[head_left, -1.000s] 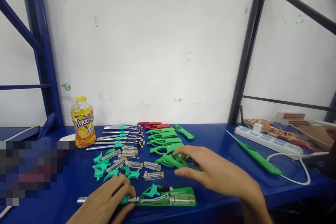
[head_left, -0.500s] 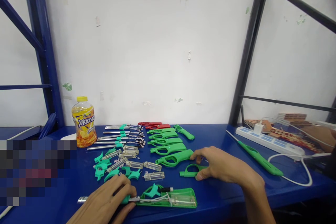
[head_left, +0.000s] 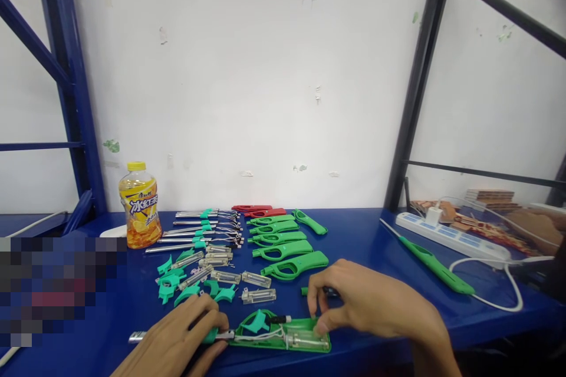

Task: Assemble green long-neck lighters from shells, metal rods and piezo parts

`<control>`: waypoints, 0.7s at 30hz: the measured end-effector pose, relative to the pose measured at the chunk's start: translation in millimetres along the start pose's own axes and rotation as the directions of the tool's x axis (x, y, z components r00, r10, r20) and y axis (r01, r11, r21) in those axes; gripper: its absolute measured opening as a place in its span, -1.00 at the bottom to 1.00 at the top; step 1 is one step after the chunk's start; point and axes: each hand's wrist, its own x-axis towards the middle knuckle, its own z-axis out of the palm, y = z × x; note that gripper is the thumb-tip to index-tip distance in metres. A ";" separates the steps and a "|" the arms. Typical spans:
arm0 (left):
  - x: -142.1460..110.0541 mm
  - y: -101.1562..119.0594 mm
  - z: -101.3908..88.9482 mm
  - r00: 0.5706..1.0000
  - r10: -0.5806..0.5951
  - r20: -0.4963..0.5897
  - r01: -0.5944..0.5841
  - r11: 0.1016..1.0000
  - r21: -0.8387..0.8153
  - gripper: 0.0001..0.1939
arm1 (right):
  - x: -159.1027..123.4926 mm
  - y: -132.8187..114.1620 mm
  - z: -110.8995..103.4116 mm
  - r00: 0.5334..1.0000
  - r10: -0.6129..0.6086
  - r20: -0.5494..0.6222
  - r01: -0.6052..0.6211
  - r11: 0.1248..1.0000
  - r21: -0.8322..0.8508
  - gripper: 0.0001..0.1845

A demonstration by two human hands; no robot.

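My left hand (head_left: pixel 183 336) is closed around the teal collar of a metal lighter tube (head_left: pixel 137 337), at the left end of an opened green lighter shell half (head_left: pixel 260 344). Inside that shell lie a teal trigger (head_left: pixel 257 321), white wires, a black-and-white igniter piece (head_left: pixel 280 319) and a clear fuel tank (head_left: pixel 305 340). My right hand (head_left: pixel 354 300) is over the shell's right end, thumb tip at the tank, fingers bent and apart from the thumb; nothing shows held. Behind it, another green shell half (head_left: pixel 305 291) is mostly hidden.
Several green shell halves (head_left: pixel 295 264) and red ones (head_left: pixel 259 212) lie behind. Loose fuel tanks (head_left: pixel 259 296), teal triggers (head_left: pixel 168 290) and wired metal tubes (head_left: pixel 177 247) spread leftward. A drink bottle (head_left: pixel 140 206) stands at left; a whole green lighter (head_left: pixel 435 265) and power strip (head_left: pixel 451 240) lie right.
My right hand has moved left and toward me, from the loose green shell half to the tank end of the opened shell. My left hand stays on the metal tube.
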 end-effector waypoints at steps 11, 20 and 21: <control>12.0 6.6 -7.3 0.996 0.072 -0.055 -0.066 0.992 0.108 -0.65 | 16.1 -6.8 16.3 0.995 0.011 0.098 -0.009 1.000 -0.021 -0.71; 17.9 9.2 -11.5 0.992 0.111 -0.060 -0.102 0.986 0.130 -0.65 | 12.0 -7.1 8.3 0.998 -0.061 0.013 0.061 0.998 -0.022 -0.80; 18.1 9.2 -11.7 0.992 0.111 -0.053 -0.104 0.986 0.127 -0.65 | 12.2 -6.9 7.8 0.998 -0.065 0.012 0.065 0.998 -0.024 -0.80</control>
